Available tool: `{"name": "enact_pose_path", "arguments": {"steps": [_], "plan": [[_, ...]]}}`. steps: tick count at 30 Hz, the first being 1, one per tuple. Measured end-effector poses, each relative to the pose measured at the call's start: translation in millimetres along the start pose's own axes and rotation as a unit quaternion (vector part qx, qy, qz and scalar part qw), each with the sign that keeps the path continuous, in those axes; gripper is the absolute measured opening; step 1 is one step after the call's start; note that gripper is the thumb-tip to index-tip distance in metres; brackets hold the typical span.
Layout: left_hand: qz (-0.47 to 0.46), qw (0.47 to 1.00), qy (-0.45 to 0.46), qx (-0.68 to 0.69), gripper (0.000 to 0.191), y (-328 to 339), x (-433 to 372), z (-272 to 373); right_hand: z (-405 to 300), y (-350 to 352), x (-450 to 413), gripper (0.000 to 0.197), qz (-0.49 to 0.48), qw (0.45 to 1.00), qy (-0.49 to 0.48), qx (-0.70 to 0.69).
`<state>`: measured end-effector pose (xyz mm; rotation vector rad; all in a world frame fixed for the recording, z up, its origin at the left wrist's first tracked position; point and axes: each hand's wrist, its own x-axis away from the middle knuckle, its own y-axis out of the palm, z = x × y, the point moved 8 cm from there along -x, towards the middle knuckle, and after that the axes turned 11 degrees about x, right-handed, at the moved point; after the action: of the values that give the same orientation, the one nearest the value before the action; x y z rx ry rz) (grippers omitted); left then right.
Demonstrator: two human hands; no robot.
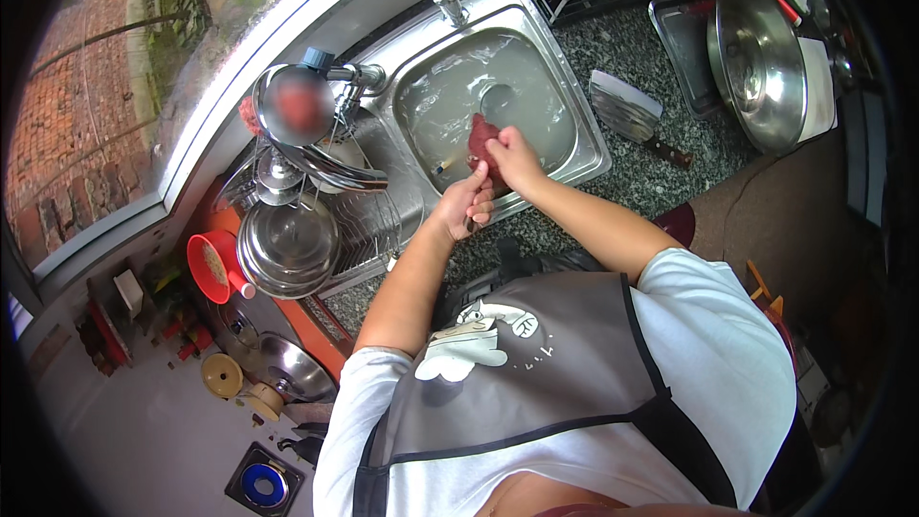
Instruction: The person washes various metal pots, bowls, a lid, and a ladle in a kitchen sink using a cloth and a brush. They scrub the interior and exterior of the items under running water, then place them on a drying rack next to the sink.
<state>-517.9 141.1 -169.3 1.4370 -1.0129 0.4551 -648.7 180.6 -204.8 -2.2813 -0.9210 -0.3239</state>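
Note:
Over the near side of a stainless-steel sink [602, 158] that holds cloudy water, my right hand [514, 158] grips a dark red piece, seemingly raw meat [481, 135]. My left hand [465, 205] is just below and to the left, fingers curled around a thin dark handle, its thumb close to the red piece. The rest of what the left hand holds is hidden. A round drain fitting [497, 99] shows under the water, and a small thing with a blue tip [439, 169] lies near the sink's left side.
Right of the sink, a cleaver [626, 106] lies on the speckled granite counter, with a large steel bowl [762, 64] beyond it. A faucet [352, 86] and a wire dish rack [359, 219] with a steel pot [287, 244] stand at left, beside a red container [215, 266].

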Motion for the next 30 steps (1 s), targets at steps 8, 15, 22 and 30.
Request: {"name": "enact_pose_path", "arguments": {"steps": [8,15,22,30], "plan": [[0.086,0.970,0.118,-0.193,0.033,-23.1,14.9,16.8,14.6,-64.2,-32.7,0.025,0.106,0.994,-0.006,-0.038],[0.039,0.966,0.130,-0.219,0.035,-9.2,61.1,26.2,-66.4,-57.1,-33.8,0.054,-0.076,0.943,-0.315,0.067],[0.091,0.938,0.133,-0.307,0.028,17.5,75.7,14.7,-112.5,-20.6,-40.1,0.080,-0.048,0.784,-0.474,0.398],[0.069,0.950,0.111,-0.284,0.029,5.2,82.4,25.6,-23.2,-2.6,-94.9,0.032,-0.058,0.990,-0.131,-0.012]]}}
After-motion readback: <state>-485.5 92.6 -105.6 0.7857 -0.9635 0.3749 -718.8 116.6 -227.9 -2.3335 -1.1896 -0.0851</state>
